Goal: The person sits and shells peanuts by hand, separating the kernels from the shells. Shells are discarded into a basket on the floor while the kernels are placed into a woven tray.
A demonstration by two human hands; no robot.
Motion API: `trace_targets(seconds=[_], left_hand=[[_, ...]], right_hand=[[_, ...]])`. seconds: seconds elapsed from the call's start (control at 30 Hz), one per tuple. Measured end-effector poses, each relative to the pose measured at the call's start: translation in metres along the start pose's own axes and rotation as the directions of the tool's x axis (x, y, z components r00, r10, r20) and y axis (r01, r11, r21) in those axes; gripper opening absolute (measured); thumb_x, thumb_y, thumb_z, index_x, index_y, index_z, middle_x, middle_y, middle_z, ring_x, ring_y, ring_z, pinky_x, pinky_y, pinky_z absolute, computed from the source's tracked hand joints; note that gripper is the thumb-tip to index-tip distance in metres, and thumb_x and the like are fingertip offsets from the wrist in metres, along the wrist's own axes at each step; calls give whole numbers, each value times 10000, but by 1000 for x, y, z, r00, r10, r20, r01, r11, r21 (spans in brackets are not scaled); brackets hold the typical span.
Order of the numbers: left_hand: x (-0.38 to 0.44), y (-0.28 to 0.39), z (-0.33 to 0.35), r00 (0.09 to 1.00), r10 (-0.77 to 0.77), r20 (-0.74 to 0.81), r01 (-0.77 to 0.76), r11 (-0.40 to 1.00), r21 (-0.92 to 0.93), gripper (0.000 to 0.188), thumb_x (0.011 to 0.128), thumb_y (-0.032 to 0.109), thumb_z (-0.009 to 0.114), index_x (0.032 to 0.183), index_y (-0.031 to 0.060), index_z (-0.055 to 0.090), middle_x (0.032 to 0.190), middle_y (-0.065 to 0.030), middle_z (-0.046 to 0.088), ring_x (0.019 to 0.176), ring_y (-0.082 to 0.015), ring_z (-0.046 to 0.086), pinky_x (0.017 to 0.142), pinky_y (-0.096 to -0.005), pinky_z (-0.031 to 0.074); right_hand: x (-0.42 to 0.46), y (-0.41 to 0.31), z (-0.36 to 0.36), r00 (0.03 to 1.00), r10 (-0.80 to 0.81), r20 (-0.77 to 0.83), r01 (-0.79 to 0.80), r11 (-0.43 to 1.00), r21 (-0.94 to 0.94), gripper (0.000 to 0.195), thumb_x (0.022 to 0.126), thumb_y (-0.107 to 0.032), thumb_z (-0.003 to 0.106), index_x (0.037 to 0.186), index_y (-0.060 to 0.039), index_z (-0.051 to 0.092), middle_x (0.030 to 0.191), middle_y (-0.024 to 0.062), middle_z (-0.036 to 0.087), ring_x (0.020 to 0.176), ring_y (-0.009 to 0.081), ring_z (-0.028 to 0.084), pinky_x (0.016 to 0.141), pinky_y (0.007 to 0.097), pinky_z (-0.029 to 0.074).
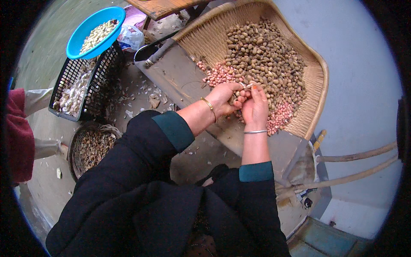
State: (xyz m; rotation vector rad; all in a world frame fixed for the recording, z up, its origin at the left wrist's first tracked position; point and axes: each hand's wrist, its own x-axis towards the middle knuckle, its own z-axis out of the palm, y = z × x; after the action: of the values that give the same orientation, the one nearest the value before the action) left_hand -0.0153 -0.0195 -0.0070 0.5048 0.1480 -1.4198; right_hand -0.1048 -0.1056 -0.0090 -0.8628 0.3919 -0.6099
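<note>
A wide woven winnowing basket [323,77] lies tilted before me. Unshelled peanuts [263,54] are heaped over its middle and far part. Pink shelled peanut kernels [221,74] gather along its near side, with another patch [281,115] at the right. Above the near edge of the heap, my left hand [221,98] curls around a few unshelled peanuts [233,97]. My right hand [256,107] meets it, and the fingertips of both hands pinch a pale, small piece of peanut shell [247,86]. The inside of my right palm is partly hidden.
At left, a blue plastic basin [72,45] of peeled garlic cloves rests on a black mesh crate [93,83] holding garlic. Below stands a round basket [73,154] of peanut shells. A wooden tabletop [154,8] juts in above; two poles [356,157] extend at right beside the wall [343,64].
</note>
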Motion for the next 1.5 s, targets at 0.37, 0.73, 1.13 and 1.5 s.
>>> trace_targets(seconds=[0.37,0.73,1.13,1.5], left_hand=[[11,-6,-8,990,66,-122,-36,972,232,66,823,101,464,777,59,487,629,-22,511,480,-84,457,372,-193,354],[12,-6,-8,992,96,-79,-70,957,282,78,812,94,476,747,52,487,618,-44,508,472,-105,461,353,-213,348],[12,19,-10,965,261,-26,-239,916,321,116,802,86,456,706,39,500,574,-34,502,430,-103,446,340,-213,339],[6,27,-10,950,231,210,-266,950,161,46,769,97,477,752,58,462,692,-102,517,525,-155,496,356,-234,363]], right_hand=[[7,3,-10,984,-55,-167,-33,875,-483,153,870,-110,492,945,22,510,691,72,562,524,140,553,471,238,469],[12,4,-22,982,-77,-173,-17,873,-488,160,858,-169,536,886,-20,486,678,44,545,522,108,545,462,207,448],[19,-6,-32,922,-376,-88,102,456,-884,291,902,-289,439,814,-19,505,645,37,519,481,92,518,421,217,431],[22,17,-25,816,-383,433,179,-546,-818,136,706,-164,631,735,-63,544,782,124,531,719,310,545,621,403,454]])
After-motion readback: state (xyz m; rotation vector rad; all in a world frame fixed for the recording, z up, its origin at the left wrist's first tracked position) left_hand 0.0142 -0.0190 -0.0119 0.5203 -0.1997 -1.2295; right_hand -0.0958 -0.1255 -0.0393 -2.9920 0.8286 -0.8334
